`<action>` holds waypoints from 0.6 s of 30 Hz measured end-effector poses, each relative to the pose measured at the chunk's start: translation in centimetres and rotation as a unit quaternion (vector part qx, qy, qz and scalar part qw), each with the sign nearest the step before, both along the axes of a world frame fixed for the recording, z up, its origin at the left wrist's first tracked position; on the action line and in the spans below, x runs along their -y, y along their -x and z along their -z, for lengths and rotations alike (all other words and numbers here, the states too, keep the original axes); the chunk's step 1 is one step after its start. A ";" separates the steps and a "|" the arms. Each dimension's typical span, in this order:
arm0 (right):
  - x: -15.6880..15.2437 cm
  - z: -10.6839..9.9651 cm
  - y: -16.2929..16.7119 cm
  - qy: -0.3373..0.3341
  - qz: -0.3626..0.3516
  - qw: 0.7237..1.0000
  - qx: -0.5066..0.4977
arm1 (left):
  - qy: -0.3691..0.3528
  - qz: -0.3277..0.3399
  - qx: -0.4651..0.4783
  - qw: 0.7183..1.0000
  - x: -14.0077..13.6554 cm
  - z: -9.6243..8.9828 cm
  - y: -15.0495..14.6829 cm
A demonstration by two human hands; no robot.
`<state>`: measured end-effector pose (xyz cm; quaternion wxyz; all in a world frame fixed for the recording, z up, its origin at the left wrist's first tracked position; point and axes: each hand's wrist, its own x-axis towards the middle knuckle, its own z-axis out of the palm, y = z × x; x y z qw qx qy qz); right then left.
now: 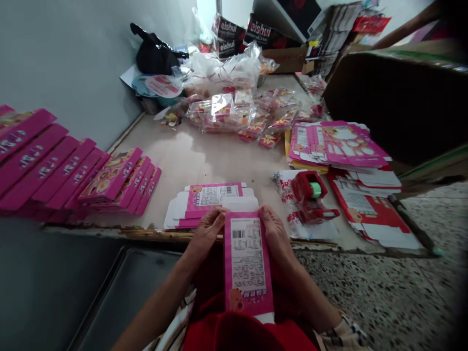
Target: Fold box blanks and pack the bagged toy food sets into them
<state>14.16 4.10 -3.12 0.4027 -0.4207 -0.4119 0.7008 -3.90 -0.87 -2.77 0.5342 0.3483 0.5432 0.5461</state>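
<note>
Pink oblong thin-card carton with a pale printed panel (247, 263) is held low, by the near edge of the pale, chipped-edged table (179, 151). The left hand (209, 228) and right hand (276, 235) curl part-closed, gripping its upper sides; light, even pressure should keep smooth walls and white flap (239, 204) uncreased.

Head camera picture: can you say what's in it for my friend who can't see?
A person's left hand and right hand hold a pink carton at the near edge of a table. Flat cartons lie just beyond it, a red tape dispenser sits to the right, and pink boxes line the left side.
</note>
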 end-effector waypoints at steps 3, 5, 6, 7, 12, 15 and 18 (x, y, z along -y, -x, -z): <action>-0.8 -0.1 -1.6 -0.087 0.000 0.992 0.089 | -0.014 0.007 0.028 0.999 -1.0 -0.4 -0.9; -1.4 -0.4 -2.6 -0.119 0.003 0.989 0.092 | -0.044 -0.010 0.031 0.999 -1.5 -1.1 -1.5; -1.7 -0.6 -3.0 -0.120 0.002 0.990 0.076 | -0.056 -0.011 0.020 0.998 -1.6 -1.5 -1.8; -1.9 -0.8 -3.5 -0.113 -0.005 0.992 0.058 | -0.064 -0.002 -0.001 0.998 -1.7 -1.9 -1.9; -2.4 -0.7 -5.0 -0.090 -0.021 0.994 0.063 | -0.089 0.063 -0.175 0.978 -1.1 -3.6 -1.8; -2.3 -0.8 -5.3 -0.120 -0.036 0.990 0.072 | -0.100 0.056 -0.185 0.976 -0.8 -4.3 -1.5; -2.1 -1.5 -4.8 -0.151 -0.052 0.982 0.100 | -0.058 0.044 -0.152 0.986 -1.2 -4.8 -1.4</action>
